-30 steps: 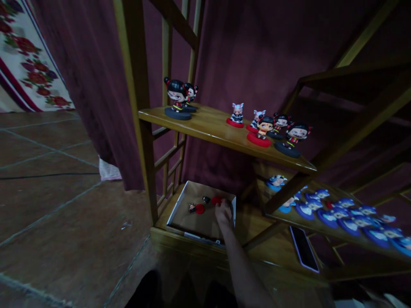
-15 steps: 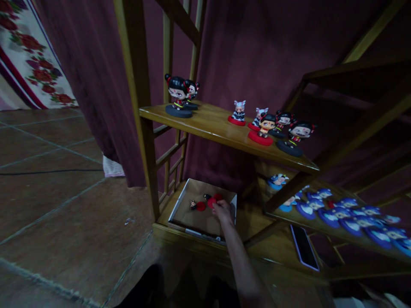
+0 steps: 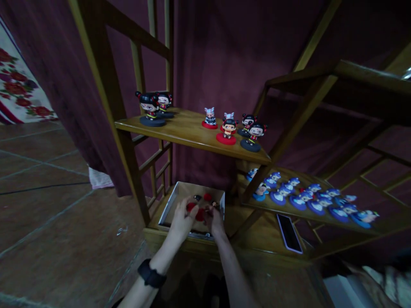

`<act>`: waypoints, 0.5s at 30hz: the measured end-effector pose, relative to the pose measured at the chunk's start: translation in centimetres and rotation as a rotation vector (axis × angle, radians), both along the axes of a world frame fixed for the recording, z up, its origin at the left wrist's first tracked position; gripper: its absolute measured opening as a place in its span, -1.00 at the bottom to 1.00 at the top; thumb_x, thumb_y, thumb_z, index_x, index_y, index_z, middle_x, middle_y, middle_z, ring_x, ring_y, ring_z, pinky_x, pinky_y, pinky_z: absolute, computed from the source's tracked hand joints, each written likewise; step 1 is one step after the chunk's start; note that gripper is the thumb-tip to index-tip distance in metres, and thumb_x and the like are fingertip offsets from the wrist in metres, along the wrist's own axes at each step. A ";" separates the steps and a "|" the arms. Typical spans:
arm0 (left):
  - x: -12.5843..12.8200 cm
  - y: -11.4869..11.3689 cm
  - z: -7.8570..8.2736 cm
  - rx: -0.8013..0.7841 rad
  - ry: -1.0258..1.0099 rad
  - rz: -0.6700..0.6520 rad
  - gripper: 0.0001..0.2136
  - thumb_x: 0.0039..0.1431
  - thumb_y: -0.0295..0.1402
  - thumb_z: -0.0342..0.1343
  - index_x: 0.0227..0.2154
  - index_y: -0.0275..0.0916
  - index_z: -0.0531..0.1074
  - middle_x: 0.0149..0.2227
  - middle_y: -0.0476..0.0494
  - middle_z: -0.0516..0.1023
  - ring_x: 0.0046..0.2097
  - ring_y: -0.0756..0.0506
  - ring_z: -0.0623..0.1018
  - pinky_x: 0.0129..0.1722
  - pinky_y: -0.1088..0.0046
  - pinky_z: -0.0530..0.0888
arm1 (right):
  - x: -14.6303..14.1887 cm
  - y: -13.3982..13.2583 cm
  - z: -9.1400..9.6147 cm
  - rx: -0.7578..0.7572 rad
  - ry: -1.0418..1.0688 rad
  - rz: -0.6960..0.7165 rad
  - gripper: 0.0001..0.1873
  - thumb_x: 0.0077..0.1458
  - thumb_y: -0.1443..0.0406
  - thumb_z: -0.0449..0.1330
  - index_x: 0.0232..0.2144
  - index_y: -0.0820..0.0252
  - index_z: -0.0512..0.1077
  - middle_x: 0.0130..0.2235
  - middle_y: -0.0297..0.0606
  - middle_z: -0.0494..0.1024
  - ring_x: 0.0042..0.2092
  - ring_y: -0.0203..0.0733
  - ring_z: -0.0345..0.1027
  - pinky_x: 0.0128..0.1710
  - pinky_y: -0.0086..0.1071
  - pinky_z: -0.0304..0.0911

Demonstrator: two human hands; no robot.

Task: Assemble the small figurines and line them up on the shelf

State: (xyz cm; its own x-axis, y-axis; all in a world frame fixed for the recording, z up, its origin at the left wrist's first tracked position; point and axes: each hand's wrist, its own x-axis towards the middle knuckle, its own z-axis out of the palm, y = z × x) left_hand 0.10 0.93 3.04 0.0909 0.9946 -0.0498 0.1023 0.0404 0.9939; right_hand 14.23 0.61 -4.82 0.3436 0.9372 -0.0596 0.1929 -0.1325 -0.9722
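Both of my hands are down inside a shallow cardboard box (image 3: 166,209) on the low shelf. My left hand (image 3: 182,219) is closed at the box's left side, on a figurine with a red round base (image 3: 192,207). Close beside it, my right hand (image 3: 214,219) has its fingers bent on another figurine, whose red base (image 3: 200,214) shows between the hands. My fingers hide most of both figurines. Farther back in the box lies one more red base (image 3: 208,196), with dark-haired heads (image 3: 197,197) showing near it.
Above the box, a wooden shelf (image 3: 192,131) carries several figurines on black or red bases. Blue-haired figurines (image 3: 302,199) stand in rows on the right shelf. A phone (image 3: 289,233) lies below them. A wooden post (image 3: 102,98) rises at the left.
My left hand has come into view and reached into the box. My right hand stays in the box. The red-based figurines there have shifted, and the view has swung right.
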 end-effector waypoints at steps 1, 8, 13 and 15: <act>0.3 0.3 -0.9 -0.068 -0.013 0.009 -0.66 -0.05 -0.34 0.14 -0.14 -0.16 0.36 -0.11 -0.13 0.45 0.02 -0.14 0.38 -0.07 0.39 0.36 | -0.3 0.1 0.0 0.007 0.000 0.014 -0.81 -0.12 0.21 0.12 -0.40 0.11 0.44 -0.44 -0.38 0.50 -0.41 -0.26 0.34 -0.45 -0.43 0.25; 0.1 2.7 -3.2 -0.532 -0.277 -0.081 -0.85 -0.04 -0.46 0.16 -0.35 -0.31 0.39 -0.48 -0.10 0.52 -0.43 -0.05 0.54 -0.43 0.45 0.50 | -1.0 1.5 0.0 0.047 -0.042 0.114 -0.73 0.00 0.17 0.03 -0.30 0.12 0.44 -0.41 -0.34 0.51 -0.37 -0.25 0.37 -0.37 -0.41 0.27; -0.5 4.7 -2.5 -0.520 -0.451 0.024 -0.83 0.01 -0.67 -0.01 -0.35 -0.38 0.38 -0.48 -0.18 0.53 -0.47 -0.04 0.55 -0.43 0.46 0.52 | 2.5 4.0 -0.8 0.028 -0.330 -0.129 -0.68 0.06 0.34 -0.09 -0.20 0.15 0.39 -0.15 -0.21 0.45 -0.11 -0.19 0.29 -0.11 -0.34 0.19; -0.8 5.1 -2.5 -0.542 -0.499 0.029 -0.78 0.00 -0.73 -0.07 -0.34 -0.40 0.36 -0.48 -0.19 0.53 -0.44 -0.06 0.56 -0.37 0.41 0.54 | 3.3 4.7 -1.5 -0.028 -0.617 -0.139 -0.63 0.00 0.46 -0.08 -0.19 0.21 0.40 -0.09 -0.12 0.41 -0.01 -0.16 0.21 -0.01 -0.36 0.09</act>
State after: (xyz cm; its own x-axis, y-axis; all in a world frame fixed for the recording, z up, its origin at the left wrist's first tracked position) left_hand -0.66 6.00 0.52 0.2049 0.8446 -0.4946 -0.3654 0.5348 0.7619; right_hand 17.56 5.29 -6.37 0.4412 0.8823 0.1642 0.6958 -0.2207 -0.6835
